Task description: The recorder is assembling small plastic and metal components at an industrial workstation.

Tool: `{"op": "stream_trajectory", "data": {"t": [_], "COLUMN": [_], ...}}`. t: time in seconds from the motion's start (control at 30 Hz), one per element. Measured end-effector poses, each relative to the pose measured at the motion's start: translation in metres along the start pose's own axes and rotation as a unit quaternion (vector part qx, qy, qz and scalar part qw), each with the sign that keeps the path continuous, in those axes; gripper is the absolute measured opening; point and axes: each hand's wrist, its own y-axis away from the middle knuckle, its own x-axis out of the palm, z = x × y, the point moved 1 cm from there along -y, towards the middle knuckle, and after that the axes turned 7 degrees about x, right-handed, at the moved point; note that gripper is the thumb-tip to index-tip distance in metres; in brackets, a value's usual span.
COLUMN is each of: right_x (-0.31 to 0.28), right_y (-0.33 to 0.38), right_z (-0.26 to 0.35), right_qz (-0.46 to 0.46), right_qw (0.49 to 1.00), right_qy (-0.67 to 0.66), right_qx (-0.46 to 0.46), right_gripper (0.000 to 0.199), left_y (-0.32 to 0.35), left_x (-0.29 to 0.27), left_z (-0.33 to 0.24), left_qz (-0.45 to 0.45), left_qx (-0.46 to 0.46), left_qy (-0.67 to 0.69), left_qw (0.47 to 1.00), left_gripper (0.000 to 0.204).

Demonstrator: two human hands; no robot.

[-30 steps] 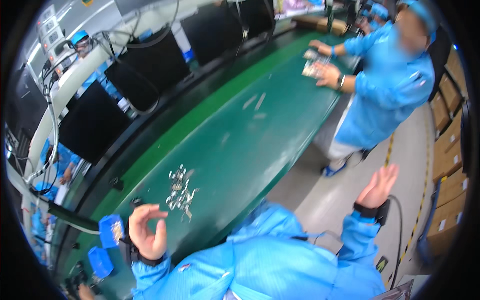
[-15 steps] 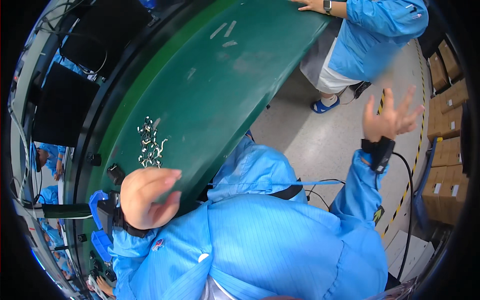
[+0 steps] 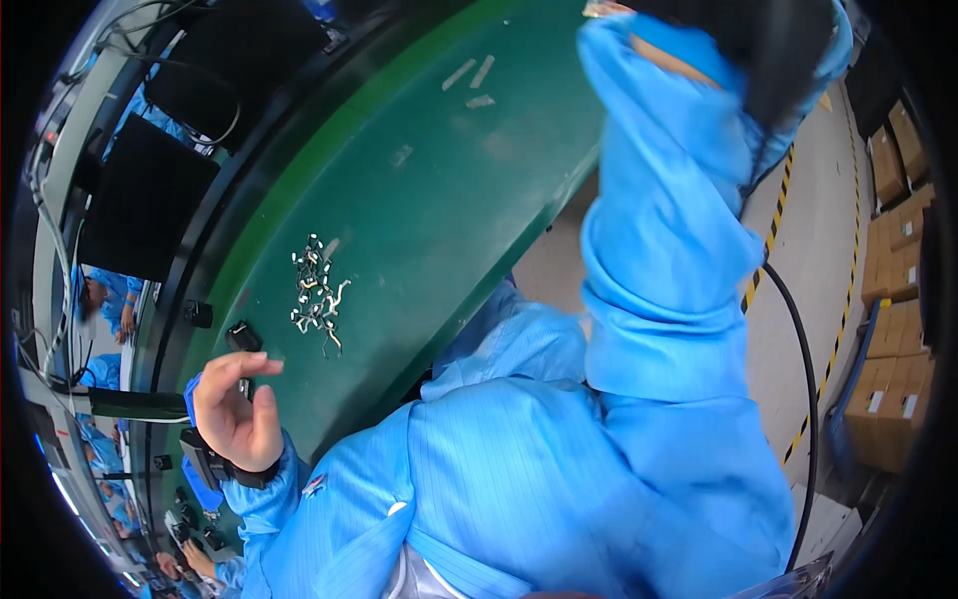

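My left hand [image 3: 238, 411] is held over the near left edge of the table, fingers curved and thumb apart, with nothing between them. It wears a black wrist device [image 3: 212, 457]. A small pile of short wire harnesses [image 3: 317, 290] with white connectors lies on the green table [image 3: 409, 230], beyond my left hand and apart from it. My right arm [image 3: 664, 230] in a blue sleeve reaches up to the top right, with a blurred black wrist device [image 3: 788, 60] near the upper edge. The right hand itself is hidden or outside the picture.
Strips of clear tape [image 3: 469, 78] lie on the far table. Black monitors [image 3: 148, 200] and small black devices [image 3: 239, 336] line the left side. A black cable [image 3: 806, 399] hangs at the right. Cardboard boxes [image 3: 888, 374] are stacked beyond the striped floor tape.
My right arm has swung up and forward, and its hand has left view, hiding most of the co-worker. My left hand has moved left, its fingers a little straighter.
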Motion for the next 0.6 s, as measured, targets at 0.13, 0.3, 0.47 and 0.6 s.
{"op": "stream_trajectory", "data": {"t": [0.13, 0.3, 0.47, 0.6], "right_x": [0.053, 0.062, 0.025, 0.027], "right_y": [-0.040, -0.008, 0.065, 0.178], "right_z": [-0.030, -0.004, 0.157, 0.218], "right_qz": [-0.037, -0.125, 0.123, 0.477], "right_qw": [0.996, 0.620, 0.951, 0.817], "right_qy": [0.063, -0.621, -0.240, -0.201], "right_qx": [0.057, 0.464, -0.152, -0.256], "right_gripper": [0.017, 0.018, 0.006, 0.011], "left_y": [0.007, 0.027, 0.021, -0.016], "left_x": [-0.012, -0.028, -0.022, -0.003], "left_z": [0.001, 0.003, 0.006, -0.001], "left_qz": [-0.005, -0.070, -0.069, 0.007], "left_qx": [0.008, -0.015, -0.041, 0.054], "left_qy": [-0.003, -0.024, -0.002, 0.023], "left_qw": [1.000, 0.997, 0.997, 0.998], "left_gripper": [0.038, 0.036, 0.037, 0.041]}}
